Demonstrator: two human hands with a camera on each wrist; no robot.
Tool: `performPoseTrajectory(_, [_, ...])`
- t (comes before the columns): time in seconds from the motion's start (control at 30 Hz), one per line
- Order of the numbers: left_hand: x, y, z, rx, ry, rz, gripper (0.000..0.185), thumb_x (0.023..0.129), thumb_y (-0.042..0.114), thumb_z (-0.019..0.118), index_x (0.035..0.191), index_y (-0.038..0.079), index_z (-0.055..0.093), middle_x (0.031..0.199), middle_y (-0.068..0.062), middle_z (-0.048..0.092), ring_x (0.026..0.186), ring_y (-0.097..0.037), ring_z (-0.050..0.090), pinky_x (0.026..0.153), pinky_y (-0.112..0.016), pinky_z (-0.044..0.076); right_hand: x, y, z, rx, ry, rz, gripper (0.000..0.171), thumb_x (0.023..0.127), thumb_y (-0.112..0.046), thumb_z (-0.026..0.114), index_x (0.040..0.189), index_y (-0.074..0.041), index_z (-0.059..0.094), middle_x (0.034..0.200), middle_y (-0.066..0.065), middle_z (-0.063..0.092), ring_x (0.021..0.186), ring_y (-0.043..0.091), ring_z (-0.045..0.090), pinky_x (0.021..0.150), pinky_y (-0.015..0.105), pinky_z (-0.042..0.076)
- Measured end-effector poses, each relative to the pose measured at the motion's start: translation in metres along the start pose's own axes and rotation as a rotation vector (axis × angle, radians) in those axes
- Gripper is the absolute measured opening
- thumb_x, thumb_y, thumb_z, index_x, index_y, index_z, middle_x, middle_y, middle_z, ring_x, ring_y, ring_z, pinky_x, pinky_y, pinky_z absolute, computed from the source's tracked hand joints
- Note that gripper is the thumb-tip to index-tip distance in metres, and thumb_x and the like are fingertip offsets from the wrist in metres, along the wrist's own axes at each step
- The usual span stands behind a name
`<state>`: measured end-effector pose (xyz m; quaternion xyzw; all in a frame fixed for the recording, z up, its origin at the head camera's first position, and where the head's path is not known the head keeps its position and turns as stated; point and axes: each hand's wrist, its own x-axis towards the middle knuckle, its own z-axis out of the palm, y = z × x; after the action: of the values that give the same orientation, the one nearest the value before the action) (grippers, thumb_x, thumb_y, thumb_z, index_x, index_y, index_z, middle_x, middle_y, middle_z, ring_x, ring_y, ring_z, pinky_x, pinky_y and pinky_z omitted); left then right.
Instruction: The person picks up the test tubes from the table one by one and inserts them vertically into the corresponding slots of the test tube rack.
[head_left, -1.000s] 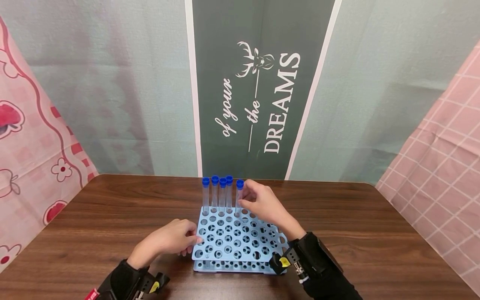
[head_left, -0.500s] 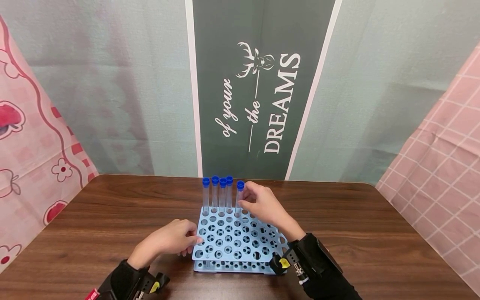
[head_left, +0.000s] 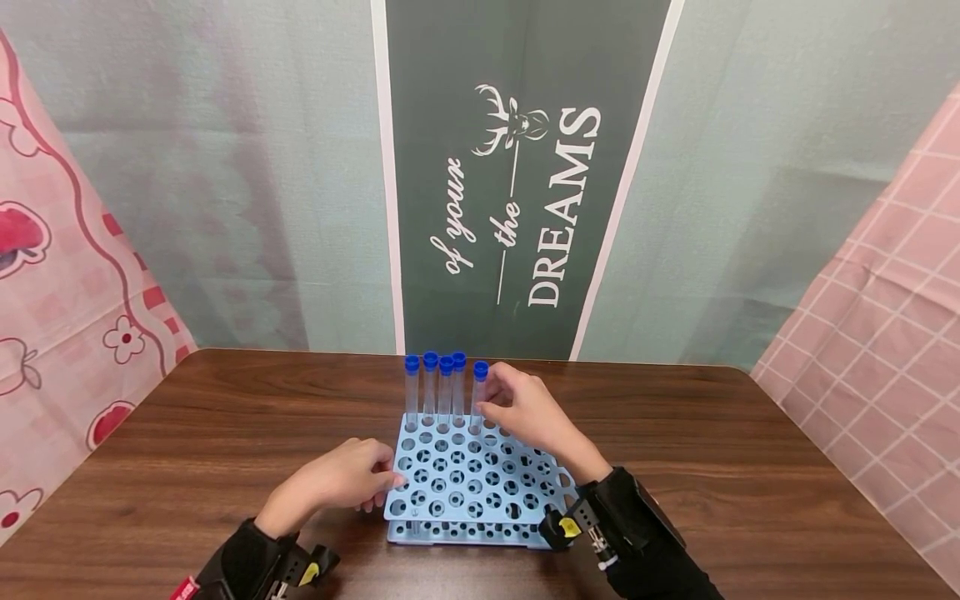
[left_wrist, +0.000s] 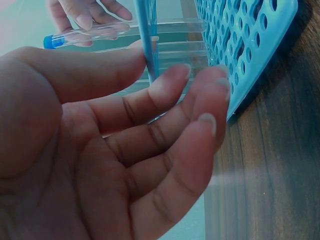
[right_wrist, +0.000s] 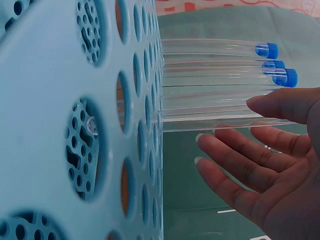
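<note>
A light blue test tube rack [head_left: 466, 518] with rows of round holes stands on the table. My left hand [head_left: 341, 477] holds its left edge; in the left wrist view the thumb and index finger meet the rack's top plate [left_wrist: 144, 35] from opposite sides. At the back row, my right hand [head_left: 528, 408] pinches a clear test tube [head_left: 478, 396] with a blue cap between thumb and fingers. That tube stands upright, its lower end in a hole. Several more blue-capped test tubes [head_left: 412, 396] stand upright to its left. Part of the rack's right side is hidden under the right forearm.
The brown wooden table [head_left: 712, 467] extends around the rack. A grey-green curtain [head_left: 480, 317] with white lettering hangs behind, with pink patterned cloth [head_left: 877, 333] at the sides. Black straps with small cameras [head_left: 626, 517] sit on both wrists.
</note>
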<state>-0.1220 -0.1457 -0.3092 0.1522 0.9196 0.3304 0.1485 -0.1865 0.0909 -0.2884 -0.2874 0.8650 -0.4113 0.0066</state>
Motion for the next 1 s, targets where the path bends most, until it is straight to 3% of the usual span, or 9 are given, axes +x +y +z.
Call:
performPoseTrajectory(0.57, [0.0,0.001,-0.002,0.029,0.016,-0.007,0.024,0.086,0.015,0.063,0.066,0.007,0.053,0.053,0.001,0.051,0.046,-0.012,0.047,0.045,-0.025,0.036,-0.004,0.007,-0.004,0.026,0.012,0.023,0.027,0.083,-0.007,0.065,0.108,-0.001,0.055,0.092,0.006,0.062,0.082,0.018,0.06,0.069,0.028,0.049])
performPoseTrajectory(0.83, [-0.001,0.002,-0.003,0.07,0.068,-0.067,0.025,0.082,0.02,0.068,0.065,0.01,0.052,0.052,0.0,0.049,0.047,-0.012,0.046,0.046,-0.026,0.033,-0.01,0.008,-0.008,0.045,0.012,0.05,0.028,0.085,-0.011,0.063,0.109,0.001,0.054,0.092,0.006,0.062,0.08,0.016,0.061,0.068,0.028,0.049])
performPoseTrajectory(1.0, [-0.002,0.0,-0.006,0.086,0.105,-0.021,0.026,0.082,0.023,0.068,0.066,0.011,0.053,0.053,0.002,0.047,0.048,-0.01,0.044,0.046,-0.025,0.034,-0.018,0.009,-0.014,0.006,0.057,0.079,0.025,0.087,-0.015,0.061,0.109,-0.003,0.057,0.093,0.004,0.063,0.083,0.016,0.061,0.073,0.031,0.049])
